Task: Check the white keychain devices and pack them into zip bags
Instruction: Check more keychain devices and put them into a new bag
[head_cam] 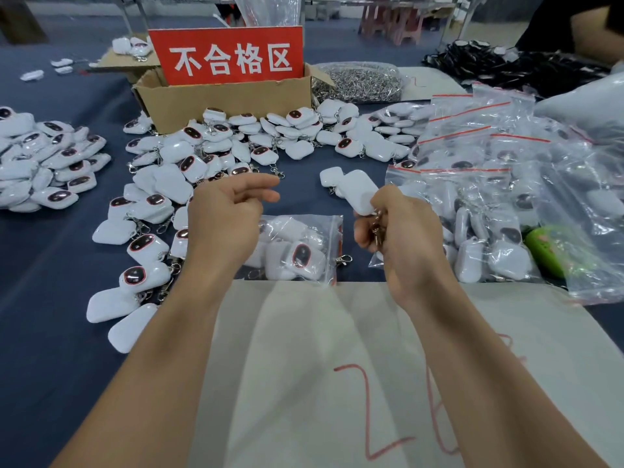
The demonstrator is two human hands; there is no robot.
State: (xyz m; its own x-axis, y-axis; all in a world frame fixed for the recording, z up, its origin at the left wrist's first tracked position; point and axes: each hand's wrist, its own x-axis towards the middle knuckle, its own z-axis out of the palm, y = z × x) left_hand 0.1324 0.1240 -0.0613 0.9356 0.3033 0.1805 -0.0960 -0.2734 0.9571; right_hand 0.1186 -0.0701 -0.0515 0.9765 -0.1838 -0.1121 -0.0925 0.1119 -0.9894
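Note:
My right hand (401, 238) grips a white keychain device (359, 194) by its lower end, its metal clasp dangling between the fingers. My left hand (226, 214) hovers above the table with fingers loosely extended and holds nothing. Between and below the hands lies a zip bag (300, 251) with several white devices inside, one showing its dark oval face. Another loose device (329, 177) lies just beyond the held one. A large scatter of loose white keychain devices (216, 146) covers the blue table to the left and ahead.
A cardboard box (223, 99) with a red sign stands at the back centre. Filled zip bags (479, 197) are piled at the right beside a green object (547, 248). A bag of metal clasps (361, 82) lies behind. A white sheet (337, 366) with red marks covers the near table.

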